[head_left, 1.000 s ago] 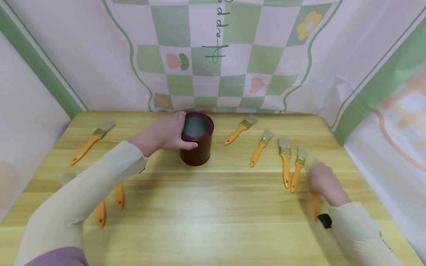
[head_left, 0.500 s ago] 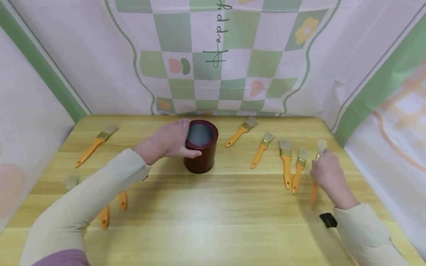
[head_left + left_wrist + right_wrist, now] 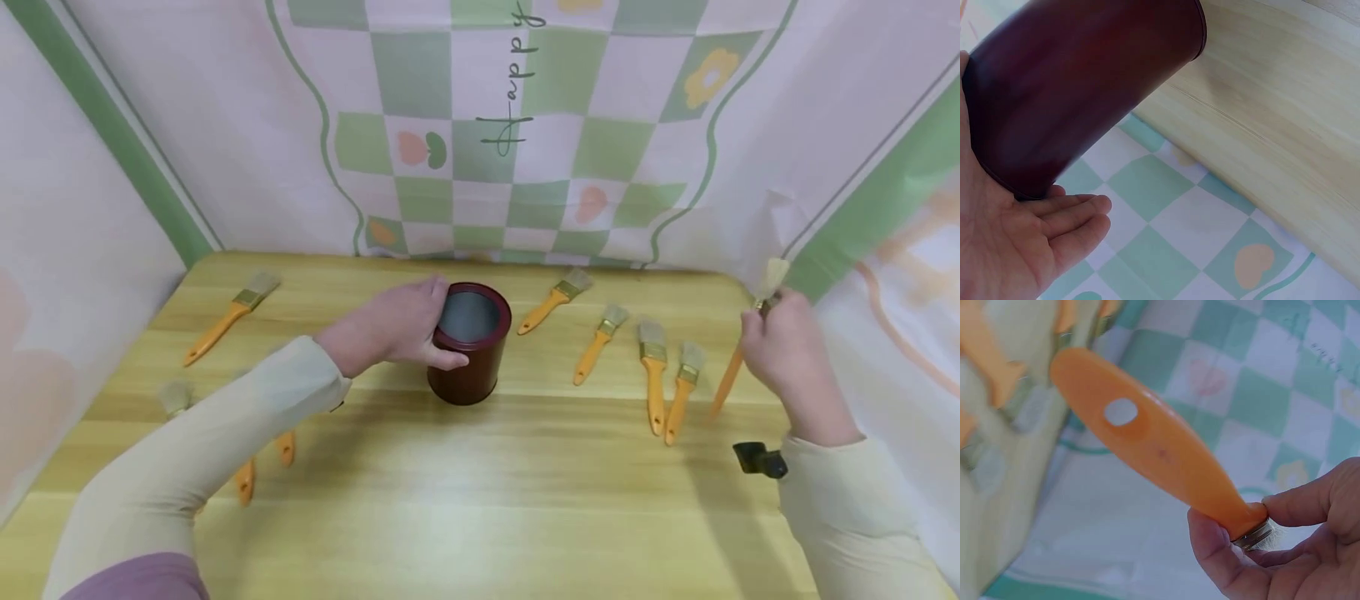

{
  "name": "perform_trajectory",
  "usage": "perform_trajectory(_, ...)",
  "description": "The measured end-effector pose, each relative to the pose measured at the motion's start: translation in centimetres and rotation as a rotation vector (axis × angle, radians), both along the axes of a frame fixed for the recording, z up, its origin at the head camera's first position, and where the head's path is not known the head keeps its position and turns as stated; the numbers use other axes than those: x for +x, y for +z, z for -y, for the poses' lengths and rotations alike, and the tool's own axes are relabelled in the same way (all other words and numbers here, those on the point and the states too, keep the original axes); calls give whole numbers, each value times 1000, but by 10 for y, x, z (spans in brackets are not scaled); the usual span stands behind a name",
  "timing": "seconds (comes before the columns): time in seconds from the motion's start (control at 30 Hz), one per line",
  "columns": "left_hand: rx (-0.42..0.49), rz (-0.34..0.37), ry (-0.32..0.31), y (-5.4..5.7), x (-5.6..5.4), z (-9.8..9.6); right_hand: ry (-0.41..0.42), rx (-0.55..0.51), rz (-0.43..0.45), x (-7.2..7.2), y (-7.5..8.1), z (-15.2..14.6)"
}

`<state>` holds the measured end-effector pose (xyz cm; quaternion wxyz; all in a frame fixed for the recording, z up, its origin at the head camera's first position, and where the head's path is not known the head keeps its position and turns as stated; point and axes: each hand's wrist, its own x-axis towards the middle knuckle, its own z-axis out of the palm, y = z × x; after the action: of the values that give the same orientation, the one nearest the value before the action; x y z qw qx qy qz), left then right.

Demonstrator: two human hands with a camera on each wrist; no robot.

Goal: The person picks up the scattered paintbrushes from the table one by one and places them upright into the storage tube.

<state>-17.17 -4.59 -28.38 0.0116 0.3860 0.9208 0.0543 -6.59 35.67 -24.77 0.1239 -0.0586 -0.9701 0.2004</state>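
Observation:
A dark red can (image 3: 470,379), open at the top with a grey inside, stands upright on the wooden table. My left hand (image 3: 386,329) holds it at the upper left, thumb across the front below the rim and fingers toward the back. In the left wrist view, the other fingers (image 3: 1079,234) extend past the rim. Raised over the table's right edge, my right hand (image 3: 791,354) pinches a paintbrush (image 3: 1147,444) near its metal ferrule between thumb and fingers. Its pale bristles point up and its orange handle hangs down.
Several similar brushes lie right of the can, among them a wide brush (image 3: 652,375) beside a narrower brush (image 3: 684,392). Another brush (image 3: 228,321) lies at the far left. More brushes are partly hidden under the left forearm. A checked cloth (image 3: 480,142) hangs behind the table.
My right hand has lifted the paintbrush off the table and moved it up and to the right. The left hand stays on the can while the head view shifts slightly.

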Motion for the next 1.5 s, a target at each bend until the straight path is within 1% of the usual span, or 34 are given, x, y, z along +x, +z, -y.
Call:
perform_trajectory(0.07, -9, 4, -1, -2, 0, 0, -5, 1, -27, -3, 7, 7)
perform_trajectory(0.2, -1, -1, 10, -5, 0, 1, -21, -3, -51, -8, 13, 22)
perform_trajectory(0.27, 9, -9, 5, -6, 0, 1, -35, -18, -37, -10, 13, 26)
perform_trajectory(0.33, 13, -10, -2, -6, 0, 0, -44, -28, -2, -11, 12, 29)
perform_trajectory(0.43, 16, -10, -9, -6, -1, 0, -56, -62, 17, -11, 11, 30)
perform_trajectory(0.73, 14, -37, -16, -4, 0, -3, -83, -112, -22, -9, 16, 26)
perform_trajectory(0.9, 6, -43, -20, -5, 1, -3, -59, -114, -59, -9, 20, 26)
perform_trajectory(1.0, -3, -45, -14, -5, 1, -3, -47, -101, -58, -10, 23, 30)
perform_trajectory(1.1, -8, -43, -2, -5, 1, 1, -40, -82, -55, -14, 29, 38)
perform_trajectory(1.2, -9, -40, 2, -6, 1, 4, -42, -88, -68, -16, 33, 45)
perform_trajectory(1.33, -12, -46, -14, -6, 0, 3, -42, -122, -72, -16, 37, 56)
perform_trajectory(1.43, -13, -46, -24, -7, -2, 2, -27, -184, -86, -16, 40, 68)
perform_trajectory(1.5, -8, -43, -22, -6, -3, 2, -6, -226, -115, -18, 42, 76)
